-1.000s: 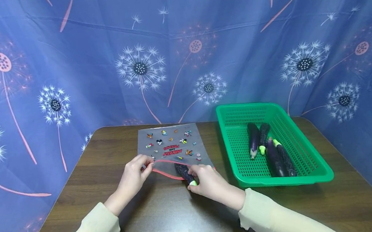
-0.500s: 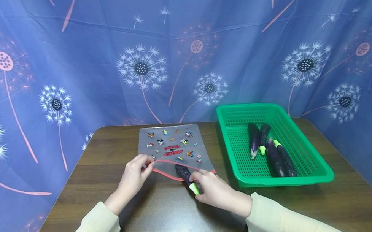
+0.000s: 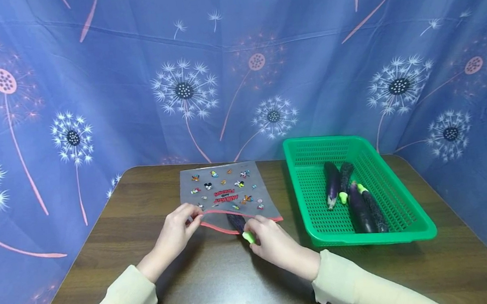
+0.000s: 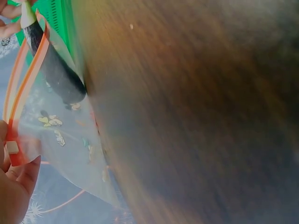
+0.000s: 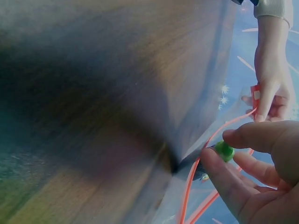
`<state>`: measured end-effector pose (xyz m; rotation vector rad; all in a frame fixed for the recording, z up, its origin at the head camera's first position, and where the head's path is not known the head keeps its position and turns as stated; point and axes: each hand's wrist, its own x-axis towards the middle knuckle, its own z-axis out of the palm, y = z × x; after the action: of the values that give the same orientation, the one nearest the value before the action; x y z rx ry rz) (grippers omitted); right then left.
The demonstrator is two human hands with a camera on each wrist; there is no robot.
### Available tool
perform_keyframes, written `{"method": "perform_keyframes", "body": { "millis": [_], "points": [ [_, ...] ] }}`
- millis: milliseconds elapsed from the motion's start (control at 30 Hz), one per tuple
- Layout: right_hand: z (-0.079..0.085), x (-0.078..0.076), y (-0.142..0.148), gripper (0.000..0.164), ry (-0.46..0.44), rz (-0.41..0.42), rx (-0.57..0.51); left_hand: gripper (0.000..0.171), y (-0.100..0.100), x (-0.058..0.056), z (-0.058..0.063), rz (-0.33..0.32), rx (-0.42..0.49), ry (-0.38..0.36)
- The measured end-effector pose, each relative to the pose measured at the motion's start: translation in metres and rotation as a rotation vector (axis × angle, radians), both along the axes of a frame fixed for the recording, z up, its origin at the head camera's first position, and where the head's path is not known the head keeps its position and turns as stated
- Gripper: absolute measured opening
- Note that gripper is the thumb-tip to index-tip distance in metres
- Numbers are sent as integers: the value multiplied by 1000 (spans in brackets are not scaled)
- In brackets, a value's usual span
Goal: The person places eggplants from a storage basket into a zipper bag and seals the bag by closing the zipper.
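Observation:
A clear zip bag [image 3: 253, 181] with cartoon prints and a red zip edge lies on the table, its mouth parted toward me. My left hand [image 3: 175, 230] pinches the left corner of that mouth; the left wrist view shows a small white slider [image 4: 12, 147] there, beside the thumb. A dark eggplant [image 3: 235, 221] reaches through the opening, its body inside the bag and its bright green stem end [image 5: 225, 152] outside. With thumb and fingers, my right hand [image 3: 273, 241] holds it by that stem end. The eggplant body [image 4: 58, 74] shows through the plastic.
To the right stands a green plastic basket [image 3: 305, 215] holding several eggplants, such as a smooth purple one [image 3: 332, 182]. The brown wooden table [image 3: 112, 227] meets a blue dandelion-print cloth [image 3: 127, 85] at the back.
The right hand first drew the eggplant slightly out toward me, then moved it back forward, deeper into the bag. The left hand has stayed at its corner.

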<state>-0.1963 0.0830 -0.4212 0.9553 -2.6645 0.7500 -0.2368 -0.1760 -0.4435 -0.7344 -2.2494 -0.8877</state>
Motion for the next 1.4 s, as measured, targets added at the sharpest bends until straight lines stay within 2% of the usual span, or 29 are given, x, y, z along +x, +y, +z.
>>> {"method": "perform_keyframes", "body": {
  "millis": [367,1033,1200,1400],
  "points": [
    [-3,-14,-10,20,94,-69,-14,16,1,0,0,-28,-10,-1],
    [-8,-25,-29,21,327,-178,166,16,3,-1,2,-40,-15,3],
    [-9,-27,-30,21,366,-173,226,15,4,0,3,-42,-18,-3],
    [-12,-31,-33,19,413,-173,247,16,5,0,4,-37,-21,-6]
  ]
}}
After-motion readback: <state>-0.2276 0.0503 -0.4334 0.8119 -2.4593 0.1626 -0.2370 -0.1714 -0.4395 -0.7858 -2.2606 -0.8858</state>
